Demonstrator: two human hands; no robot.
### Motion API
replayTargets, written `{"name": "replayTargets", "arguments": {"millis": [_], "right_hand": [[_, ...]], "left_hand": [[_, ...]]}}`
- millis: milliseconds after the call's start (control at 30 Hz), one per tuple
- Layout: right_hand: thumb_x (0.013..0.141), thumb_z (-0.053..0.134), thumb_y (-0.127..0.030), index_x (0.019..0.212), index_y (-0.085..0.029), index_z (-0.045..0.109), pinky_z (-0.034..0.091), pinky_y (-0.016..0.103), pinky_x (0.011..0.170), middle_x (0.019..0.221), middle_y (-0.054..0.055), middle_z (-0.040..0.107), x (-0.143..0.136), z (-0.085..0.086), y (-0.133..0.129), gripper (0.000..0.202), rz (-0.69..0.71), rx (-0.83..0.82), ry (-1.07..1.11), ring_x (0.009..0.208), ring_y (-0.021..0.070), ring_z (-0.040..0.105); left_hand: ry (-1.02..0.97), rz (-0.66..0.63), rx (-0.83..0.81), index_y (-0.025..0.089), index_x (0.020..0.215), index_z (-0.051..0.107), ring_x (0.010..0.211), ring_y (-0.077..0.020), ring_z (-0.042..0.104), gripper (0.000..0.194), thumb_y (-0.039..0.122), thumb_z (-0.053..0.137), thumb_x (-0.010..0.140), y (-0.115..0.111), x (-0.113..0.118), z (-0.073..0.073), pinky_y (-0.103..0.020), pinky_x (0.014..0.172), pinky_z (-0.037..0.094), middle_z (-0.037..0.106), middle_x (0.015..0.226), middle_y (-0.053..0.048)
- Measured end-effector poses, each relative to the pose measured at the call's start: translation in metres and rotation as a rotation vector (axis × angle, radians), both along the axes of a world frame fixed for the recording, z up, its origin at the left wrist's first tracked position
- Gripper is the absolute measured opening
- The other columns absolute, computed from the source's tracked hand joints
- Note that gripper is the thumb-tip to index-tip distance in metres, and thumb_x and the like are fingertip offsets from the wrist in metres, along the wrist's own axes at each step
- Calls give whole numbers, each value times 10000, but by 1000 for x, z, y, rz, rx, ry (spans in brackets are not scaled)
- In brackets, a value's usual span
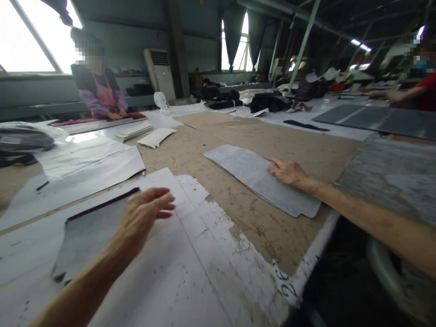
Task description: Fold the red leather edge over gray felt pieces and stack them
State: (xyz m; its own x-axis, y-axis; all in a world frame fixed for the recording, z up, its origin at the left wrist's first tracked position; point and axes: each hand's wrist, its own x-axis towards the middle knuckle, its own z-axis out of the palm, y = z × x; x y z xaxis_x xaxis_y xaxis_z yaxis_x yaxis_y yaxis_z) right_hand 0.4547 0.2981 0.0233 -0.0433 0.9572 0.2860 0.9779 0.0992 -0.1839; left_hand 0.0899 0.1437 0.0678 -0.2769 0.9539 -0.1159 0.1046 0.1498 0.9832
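My left hand (148, 211) is raised over white paper, its fingers apart and nothing in them. Beneath and beside it lies a grey fabric piece (97, 231) with a dark folded strip along its top edge. My right hand (288, 172) rests on a stack of light grey cut pieces (252, 175), fingers spread over its far edge. The stack lies flat on brown paper (272, 136), its notched corner near the table's front edge.
Cream-coloured pieces (157, 137) and white sheets (98, 163) lie at the left, near a plastic-wrapped bundle (23, 141). A small white fan (161, 102) stands farther back. Dark fabric (270, 102) is piled behind. One person (102, 93) works across the table, another (424, 93) at the right.
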Motion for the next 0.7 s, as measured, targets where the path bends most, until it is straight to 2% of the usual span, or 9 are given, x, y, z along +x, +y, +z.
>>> {"name": "replayTargets", "arguments": {"millis": [133,267,433,600,700], "right_hand": [[875,504,-341,1100,-168,543,420,416,891,1159,87,534,-7,-11,6,287,11,27,-19,1040,202,519],[870,505,-368,1102,-144,535,418,432,880,1130,87,546,-4,-17,8,324,-25,43,-28,1027,209,526],[873,493,-374,1077,-123,547,400,419,893,1088,93,573,-2,-18,9,328,-25,38,-36,1027,205,529],[889,438,-317,1093,-91,544,367,398,924,1116,134,578,-1,-18,9,322,-9,39,-27,1064,221,518],[875,415,-301,1089,-88,559,364,379,922,1111,172,584,0,-17,9,334,11,41,-14,1076,258,513]], "left_hand": [[-277,-77,-99,62,967,564,763,-187,633,256,136,613,727,42,74,-11,-318,719,517,635,878,-111],[-398,-19,-219,114,1103,505,872,-177,588,280,241,537,856,93,118,-12,-342,735,519,563,1058,-92],[-442,59,-283,153,1165,476,962,-206,553,341,311,524,867,144,142,-2,-394,790,501,514,1148,-90],[-425,85,-303,146,1143,490,933,-199,562,328,323,522,868,168,153,-1,-396,781,502,533,1112,-86],[-383,85,-206,141,1126,503,938,-200,561,316,317,529,864,178,156,-8,-397,786,501,537,1107,-86]]}}
